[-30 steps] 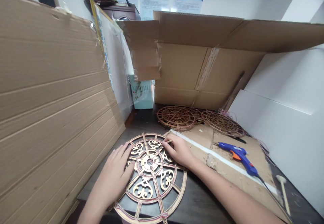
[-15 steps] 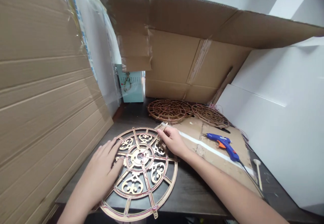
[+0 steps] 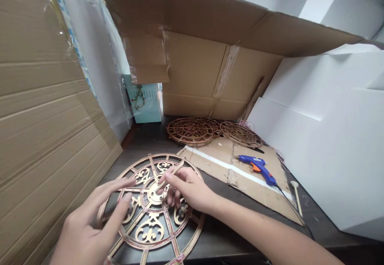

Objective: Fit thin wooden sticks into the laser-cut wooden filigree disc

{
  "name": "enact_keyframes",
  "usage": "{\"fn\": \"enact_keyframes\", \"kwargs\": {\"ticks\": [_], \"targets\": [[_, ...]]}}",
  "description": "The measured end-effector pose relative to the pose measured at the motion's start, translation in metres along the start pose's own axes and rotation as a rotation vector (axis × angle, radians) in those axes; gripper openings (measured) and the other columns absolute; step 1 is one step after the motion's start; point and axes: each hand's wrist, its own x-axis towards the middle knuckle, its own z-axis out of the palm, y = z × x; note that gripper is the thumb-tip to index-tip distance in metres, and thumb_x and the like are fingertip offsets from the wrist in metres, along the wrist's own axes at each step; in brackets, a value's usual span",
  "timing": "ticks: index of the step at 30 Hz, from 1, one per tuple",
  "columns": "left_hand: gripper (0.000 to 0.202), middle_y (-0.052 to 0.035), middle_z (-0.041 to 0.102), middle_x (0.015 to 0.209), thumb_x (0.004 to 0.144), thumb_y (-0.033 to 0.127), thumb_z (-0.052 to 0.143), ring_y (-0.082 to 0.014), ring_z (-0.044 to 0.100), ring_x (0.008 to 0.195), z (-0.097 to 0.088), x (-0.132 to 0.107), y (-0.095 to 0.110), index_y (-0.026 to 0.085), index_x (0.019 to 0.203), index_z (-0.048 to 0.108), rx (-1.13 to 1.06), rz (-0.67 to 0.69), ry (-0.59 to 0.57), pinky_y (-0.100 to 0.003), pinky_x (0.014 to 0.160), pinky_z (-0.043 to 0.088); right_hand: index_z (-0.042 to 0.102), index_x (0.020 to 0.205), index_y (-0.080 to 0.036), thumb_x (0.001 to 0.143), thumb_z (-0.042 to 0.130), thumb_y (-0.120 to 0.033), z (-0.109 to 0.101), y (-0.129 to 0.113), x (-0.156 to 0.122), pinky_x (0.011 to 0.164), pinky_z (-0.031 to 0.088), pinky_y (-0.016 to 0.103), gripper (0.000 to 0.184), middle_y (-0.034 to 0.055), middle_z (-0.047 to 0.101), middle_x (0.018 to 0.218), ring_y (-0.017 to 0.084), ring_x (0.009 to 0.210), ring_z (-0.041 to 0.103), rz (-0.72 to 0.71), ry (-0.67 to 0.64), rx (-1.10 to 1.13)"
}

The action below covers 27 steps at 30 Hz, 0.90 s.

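Observation:
A round wooden openwork panel (image 3: 149, 241) with spokes, scroll cut-outs and thin reddish wires along its ribs lies on the dark table in front of me. Between the fingers and thumb of my right hand (image 3: 192, 187) is a thin pale wooden stick (image 3: 177, 169), slanted over the panel's hub, its lower end at the hub. Whether that tip touches the wood I cannot tell. At the panel's left side is my left hand (image 3: 90, 217), thumb and fingers apart and nothing in them. Its fingertips are over the left part of the panel.
Several similar panels (image 3: 192, 131) lie at the back of the table (image 3: 228, 233). A blue glue gun (image 3: 258, 167) rests on a cardboard sheet (image 3: 210, 159) to the right, near a pale mallet-like stick (image 3: 296, 197). Cardboard walls (image 3: 192, 73) and white boards (image 3: 318, 145) enclose the space.
My right hand has moved from the panel's upper right rim to its hub, with the stick now plainly showing. My left hand has lifted and drawn back slightly. The view has shifted a little.

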Motion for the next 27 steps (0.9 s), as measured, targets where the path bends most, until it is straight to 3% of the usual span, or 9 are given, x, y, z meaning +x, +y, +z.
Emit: {"fn": "enact_keyframes", "kwargs": {"ticks": [4,7,10,14,17,21,27], "targets": [[0.027,0.0033,0.076,0.105,0.079,0.052,0.071,-0.0156,0.071,0.101,0.002,-0.014,0.014,0.032,0.098,0.075,-0.103,0.026,-0.1,-0.014,0.09,0.053,0.064,0.095,-0.015,0.093,0.06,-0.059,0.016,0.002,-0.011,0.04,0.042,0.013,0.044,0.002,0.066,0.076,0.007,0.052,0.058,-0.059,-0.106,0.059],[0.025,0.0017,0.078,0.095,0.077,0.051,0.073,-0.0155,0.074,0.088,0.007,-0.02,0.014,0.03,0.089,0.078,-0.196,-0.055,-0.144,-0.012,0.08,0.056,0.064,0.098,-0.015,0.094,0.061,-0.057,0.021,0.01,-0.013,0.039,0.04,0.013,0.042,0.0011,0.064,0.075,0.007,0.051,0.057,-0.064,-0.104,0.061],[0.022,0.001,0.078,0.092,0.074,0.05,0.076,-0.0156,0.075,0.087,0.008,-0.021,0.011,0.029,0.083,0.078,-0.23,-0.083,-0.105,-0.012,0.081,0.056,0.064,0.099,-0.016,0.094,0.062,-0.053,0.021,0.016,-0.014,0.041,0.04,0.013,0.038,-0.0005,0.063,0.073,0.006,0.05,0.054,-0.06,-0.099,0.009],[0.027,-0.0029,0.078,0.091,0.073,0.051,0.076,-0.0181,0.075,0.084,0.007,-0.02,0.005,0.026,0.083,0.078,-0.265,-0.124,-0.165,-0.014,0.077,0.058,0.065,0.095,-0.016,0.09,0.071,-0.047,0.022,0.011,-0.013,0.045,0.041,0.014,0.032,-0.0021,0.062,0.07,0.005,0.051,0.051,-0.08,-0.083,0.007],[0.031,-0.0045,0.077,0.093,0.074,0.051,0.075,-0.0193,0.074,0.086,0.007,-0.019,0.001,0.023,0.087,0.076,-0.322,-0.209,-0.165,-0.017,0.077,0.058,0.066,0.093,-0.016,0.08,0.081,-0.04,0.019,0.004,-0.012,0.047,0.04,0.014,0.031,-0.0021,0.063,0.071,0.005,0.052,0.05,-0.1,-0.024,0.018],[0.032,-0.0038,0.074,0.093,0.077,0.052,0.073,-0.0183,0.071,0.089,0.006,-0.023,0.003,0.022,0.09,0.073,-0.425,-0.325,-0.145,-0.019,0.082,0.056,0.065,0.092,-0.016,0.085,0.077,-0.037,0.01,0.003,-0.007,0.046,0.036,0.014,0.025,-0.0033,0.06,0.071,0.004,0.051,0.045,-0.196,0.111,-0.016],[0.025,-0.0036,0.073,0.095,0.085,0.045,0.067,-0.0178,0.068,0.092,0.003,-0.026,0.009,0.022,0.091,0.07,-0.401,-0.302,-0.277,-0.023,0.086,0.053,0.064,0.092,-0.016,0.088,0.072,-0.039,0.004,0.012,-0.003,0.045,0.035,0.015,0.024,-0.0024,0.057,0.074,0.005,0.053,0.043,-0.166,0.168,-0.114]]}}
